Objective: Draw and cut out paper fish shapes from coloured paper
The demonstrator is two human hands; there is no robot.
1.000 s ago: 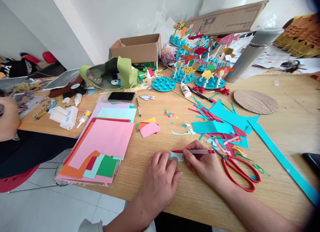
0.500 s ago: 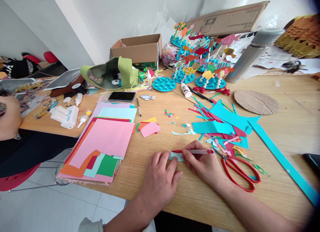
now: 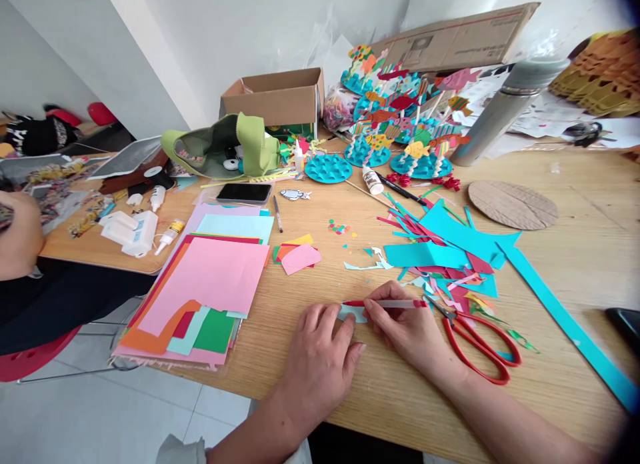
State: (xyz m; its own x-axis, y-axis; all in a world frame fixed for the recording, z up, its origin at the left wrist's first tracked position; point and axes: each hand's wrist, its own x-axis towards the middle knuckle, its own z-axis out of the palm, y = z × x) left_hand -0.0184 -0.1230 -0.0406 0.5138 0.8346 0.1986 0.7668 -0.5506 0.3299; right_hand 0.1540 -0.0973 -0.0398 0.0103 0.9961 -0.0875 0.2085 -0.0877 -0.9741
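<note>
Near the front of the table, my left hand [image 3: 321, 347] lies with its fingers stretched out, pressing a small light-blue piece of paper [image 3: 356, 313] against the wood. My right hand [image 3: 404, 324] pinches a red pen [image 3: 390, 304], whose tip points left over that paper. Part of the paper is hidden under my left fingers. To the right of my right hand rest red-handled scissors [image 3: 477, 344], lying by a heap of cut paper strips. A short stack of small coloured paper pieces [image 3: 300, 258] lies beyond my left hand.
Coloured paper sheets [image 3: 225, 271] are piled at left. Blue offcuts [image 3: 433, 254] spread at right, near a cardboard oval [image 3: 513, 204]. Paper-fish models [image 3: 420, 154], a grey flask [image 3: 515, 107], a phone [image 3: 244, 193] and a box [image 3: 275, 101] stand or lie behind. Another person's arm [image 3: 19, 234] shows far left.
</note>
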